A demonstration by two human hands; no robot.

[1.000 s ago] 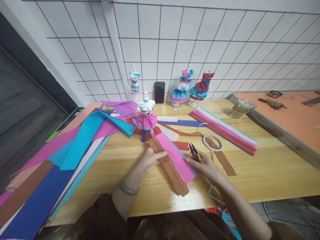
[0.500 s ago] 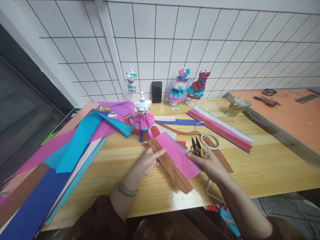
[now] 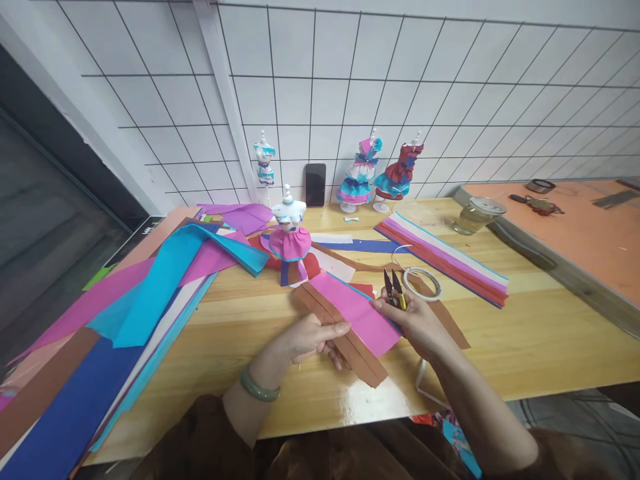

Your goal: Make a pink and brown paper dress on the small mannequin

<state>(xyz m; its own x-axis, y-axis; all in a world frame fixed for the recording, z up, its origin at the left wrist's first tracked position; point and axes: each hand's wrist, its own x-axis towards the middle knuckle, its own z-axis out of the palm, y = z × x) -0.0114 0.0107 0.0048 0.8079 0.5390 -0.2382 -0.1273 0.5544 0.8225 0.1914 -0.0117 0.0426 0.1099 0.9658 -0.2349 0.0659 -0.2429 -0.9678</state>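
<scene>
My left hand pinches a folded brown strip at its middle, thumb on top and fingers beneath. The strip lies against a pink piece with a blue edge. My right hand grips the right side of the pink piece and also holds small black scissors with a yellow part, their blades pointing up and apart. Just beyond stands a small white dress form in a pink skirt. A white ring-shaped roll lies right behind my right hand.
Long coloured strips cover the table's left side. Layered strips lie at the right, near a glass cup. At the wall stand a phone, a red-dressed form and two other forms. An orange surface adjoins the right.
My left hand has slid right and down along the brown strip, toward its lower end. My right hand stays on the pink piece, still with the scissors.
</scene>
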